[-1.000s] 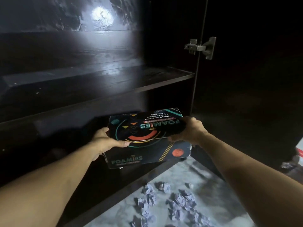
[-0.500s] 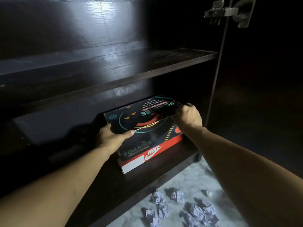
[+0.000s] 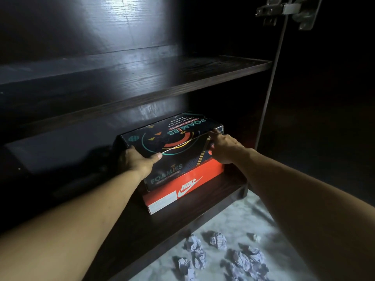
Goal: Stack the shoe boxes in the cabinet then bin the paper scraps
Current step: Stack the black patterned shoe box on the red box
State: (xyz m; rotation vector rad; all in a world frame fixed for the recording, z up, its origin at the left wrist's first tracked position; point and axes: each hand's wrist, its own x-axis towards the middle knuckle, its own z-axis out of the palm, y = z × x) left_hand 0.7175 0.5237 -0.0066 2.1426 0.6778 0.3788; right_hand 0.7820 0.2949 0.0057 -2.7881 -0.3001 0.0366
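Note:
A black shoe box (image 3: pixel 174 136) with coloured arcs and teal lettering lies on top of a red shoe box (image 3: pixel 182 187) on the bottom shelf (image 3: pixel 113 226) of a dark cabinet. My left hand (image 3: pixel 138 161) grips the black box's near left corner, thumb on the lid. My right hand (image 3: pixel 223 149) holds its right end, fingers along the lid edge. Several crumpled paper scraps (image 3: pixel 219 256) lie on the pale floor in front of the cabinet.
A dark shelf (image 3: pixel 154 86) runs above the boxes, with low headroom over the black box. The cabinet's right side panel (image 3: pixel 269 94) carries a metal hinge (image 3: pixel 288 11) at the top. Beyond it everything is dark.
The black box has gone from held in front of the cabinet to resting on the red box, pushed further in. Both hands stayed on it, and the view has moved closer.

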